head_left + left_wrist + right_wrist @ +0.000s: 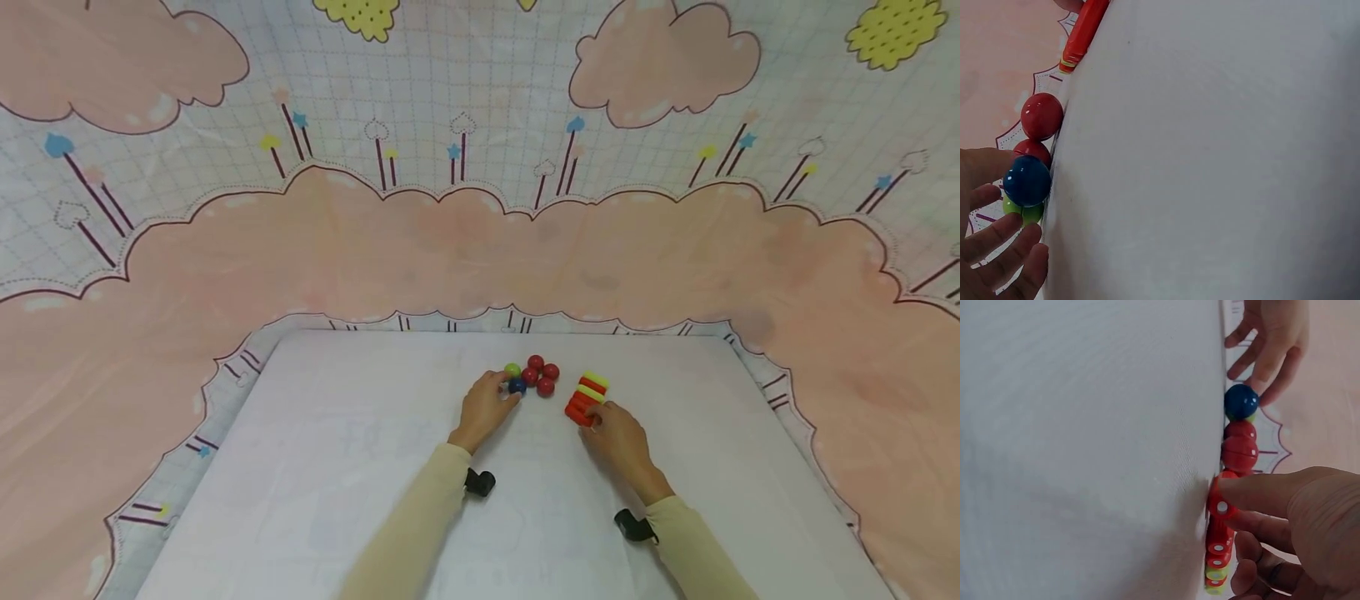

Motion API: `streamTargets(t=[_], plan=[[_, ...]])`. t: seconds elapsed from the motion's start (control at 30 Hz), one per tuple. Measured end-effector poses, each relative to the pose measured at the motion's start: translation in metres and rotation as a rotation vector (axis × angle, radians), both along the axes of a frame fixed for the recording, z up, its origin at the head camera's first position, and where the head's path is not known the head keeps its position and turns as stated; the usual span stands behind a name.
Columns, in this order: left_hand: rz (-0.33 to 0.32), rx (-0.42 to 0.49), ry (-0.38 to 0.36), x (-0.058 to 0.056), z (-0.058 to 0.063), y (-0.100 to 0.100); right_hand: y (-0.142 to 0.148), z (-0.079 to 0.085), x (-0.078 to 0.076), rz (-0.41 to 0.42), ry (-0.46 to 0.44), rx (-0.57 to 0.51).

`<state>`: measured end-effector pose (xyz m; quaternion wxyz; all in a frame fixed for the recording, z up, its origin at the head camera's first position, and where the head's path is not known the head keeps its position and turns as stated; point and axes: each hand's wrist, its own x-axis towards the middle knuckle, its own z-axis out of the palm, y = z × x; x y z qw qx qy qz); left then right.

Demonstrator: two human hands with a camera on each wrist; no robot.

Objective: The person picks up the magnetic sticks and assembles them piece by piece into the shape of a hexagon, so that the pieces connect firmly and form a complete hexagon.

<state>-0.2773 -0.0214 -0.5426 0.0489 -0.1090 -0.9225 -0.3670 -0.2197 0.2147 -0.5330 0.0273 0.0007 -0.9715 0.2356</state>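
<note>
My left hand [483, 408] is at a blue ball [1027, 181], thumb and index finger around it, other fingers spread below in the left wrist view. A green ball [512, 369] sits just beyond those fingertips. Several red balls [546, 387] cluster to their right. With thumb and index finger, my right hand [618, 437] pinches a red battery [1222, 497] at the near end of a short row. Red and yellow-green batteries [592, 380] lie side by side in that row, pale dots on their ends. The other right fingers curl beside the row.
All this lies on a white-covered table [337, 433], toward its far edge. Behind and around it hangs a patterned cloth [450, 250] with clouds. A black wrist camera [480, 483] is at the left cuff, another black camera [634, 526] at the right.
</note>
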Motion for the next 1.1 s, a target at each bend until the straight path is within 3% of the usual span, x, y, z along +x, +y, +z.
streamTargets(t=[0.2,0.5,0.8,1.1], plan=[[-0.016,-0.062,-0.02,-0.003,-0.004,0.002,-0.003,-0.002,0.002,0.018,-0.037,0.019],[-0.073,-0.092,-0.018,-0.004,-0.002,0.002,-0.005,0.0,0.005,0.035,-0.016,-0.002],[-0.112,0.058,-0.028,0.006,0.001,-0.005,-0.013,0.013,0.013,0.058,0.038,-0.069],[-0.15,0.139,-0.016,0.025,0.012,-0.019,-0.024,0.032,0.021,0.124,0.11,-0.069]])
